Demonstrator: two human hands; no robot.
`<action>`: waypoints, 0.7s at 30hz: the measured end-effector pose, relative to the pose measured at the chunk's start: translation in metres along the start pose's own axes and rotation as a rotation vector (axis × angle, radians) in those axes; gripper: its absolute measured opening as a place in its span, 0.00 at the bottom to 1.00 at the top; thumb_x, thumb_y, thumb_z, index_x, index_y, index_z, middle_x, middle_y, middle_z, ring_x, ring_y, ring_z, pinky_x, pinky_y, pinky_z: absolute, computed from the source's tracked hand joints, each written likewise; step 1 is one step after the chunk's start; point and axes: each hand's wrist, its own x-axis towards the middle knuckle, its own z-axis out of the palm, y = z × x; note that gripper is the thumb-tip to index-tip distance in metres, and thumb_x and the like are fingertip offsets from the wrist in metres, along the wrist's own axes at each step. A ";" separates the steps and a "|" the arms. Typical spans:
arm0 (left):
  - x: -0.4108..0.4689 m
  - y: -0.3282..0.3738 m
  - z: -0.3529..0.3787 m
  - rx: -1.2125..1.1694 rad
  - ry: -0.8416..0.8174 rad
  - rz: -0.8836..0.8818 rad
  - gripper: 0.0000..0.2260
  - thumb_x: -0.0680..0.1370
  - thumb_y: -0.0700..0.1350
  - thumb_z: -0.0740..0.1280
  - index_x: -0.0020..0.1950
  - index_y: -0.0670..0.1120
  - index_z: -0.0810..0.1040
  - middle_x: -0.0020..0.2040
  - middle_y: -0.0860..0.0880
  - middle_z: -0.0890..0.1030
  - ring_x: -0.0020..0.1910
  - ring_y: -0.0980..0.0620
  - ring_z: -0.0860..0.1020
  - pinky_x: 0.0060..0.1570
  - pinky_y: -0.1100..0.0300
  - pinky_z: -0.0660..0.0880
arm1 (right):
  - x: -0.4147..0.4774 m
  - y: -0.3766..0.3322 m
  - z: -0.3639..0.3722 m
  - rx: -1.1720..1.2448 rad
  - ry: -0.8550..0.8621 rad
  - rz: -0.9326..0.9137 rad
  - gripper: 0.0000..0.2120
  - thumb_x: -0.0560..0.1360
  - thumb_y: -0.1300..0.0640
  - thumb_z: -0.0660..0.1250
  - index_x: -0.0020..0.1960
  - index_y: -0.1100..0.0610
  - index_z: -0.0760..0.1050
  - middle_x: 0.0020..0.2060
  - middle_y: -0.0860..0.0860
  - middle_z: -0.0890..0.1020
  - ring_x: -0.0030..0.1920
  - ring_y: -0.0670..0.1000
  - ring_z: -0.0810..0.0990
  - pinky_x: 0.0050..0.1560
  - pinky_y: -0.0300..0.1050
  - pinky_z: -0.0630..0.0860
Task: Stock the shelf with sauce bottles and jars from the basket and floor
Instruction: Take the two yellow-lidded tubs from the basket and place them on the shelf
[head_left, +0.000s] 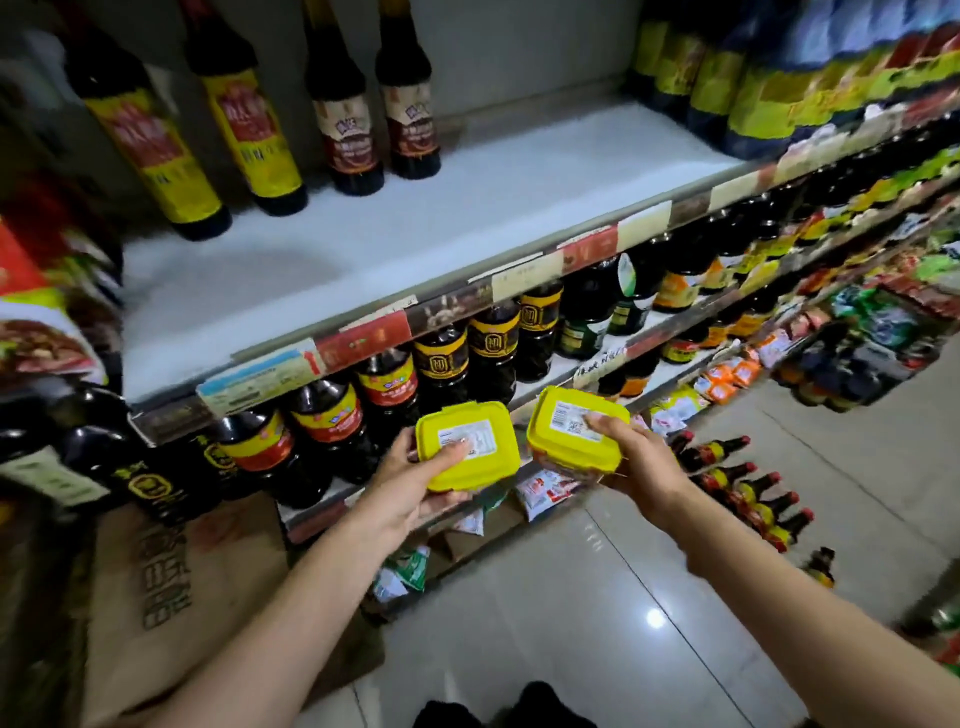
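- Left square plastic tub (496, 460): bright yellow lid, white printed label.
- Right square plastic tub (553, 441): same yellow lid, white label.
- Tall dark glass bottles (153, 137) on the upper shelf: yellow labels with red panels.
- Shorter dark glass bottles (353, 140): brown-and-cream labels.
- Flat shelf board (467, 218): white.
- Glossy floor tiles (623, 571): pale grey.

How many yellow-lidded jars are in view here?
2. The left hand grips the left jar; the right hand grips the right jar, both before the shelves. More may be hidden.
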 end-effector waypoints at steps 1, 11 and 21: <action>-0.002 0.006 -0.001 0.013 0.006 0.016 0.09 0.73 0.41 0.69 0.50 0.50 0.72 0.51 0.47 0.79 0.36 0.52 0.81 0.26 0.66 0.75 | 0.006 -0.007 0.004 -0.015 -0.046 0.007 0.13 0.72 0.54 0.67 0.54 0.59 0.77 0.43 0.54 0.84 0.40 0.52 0.83 0.35 0.41 0.79; -0.033 0.083 -0.055 -0.060 0.045 0.131 0.12 0.69 0.43 0.67 0.52 0.49 0.74 0.36 0.53 0.84 0.28 0.56 0.80 0.22 0.67 0.74 | 0.032 -0.091 0.081 -0.251 -0.499 -0.009 0.16 0.63 0.50 0.69 0.49 0.57 0.79 0.39 0.50 0.85 0.36 0.46 0.83 0.30 0.37 0.77; -0.044 0.160 -0.107 -0.054 0.160 0.336 0.13 0.63 0.48 0.68 0.47 0.51 0.75 0.30 0.53 0.82 0.22 0.55 0.77 0.19 0.69 0.72 | 0.048 -0.152 0.179 -0.358 -0.708 -0.108 0.16 0.62 0.48 0.66 0.46 0.54 0.79 0.39 0.48 0.85 0.37 0.46 0.84 0.39 0.44 0.82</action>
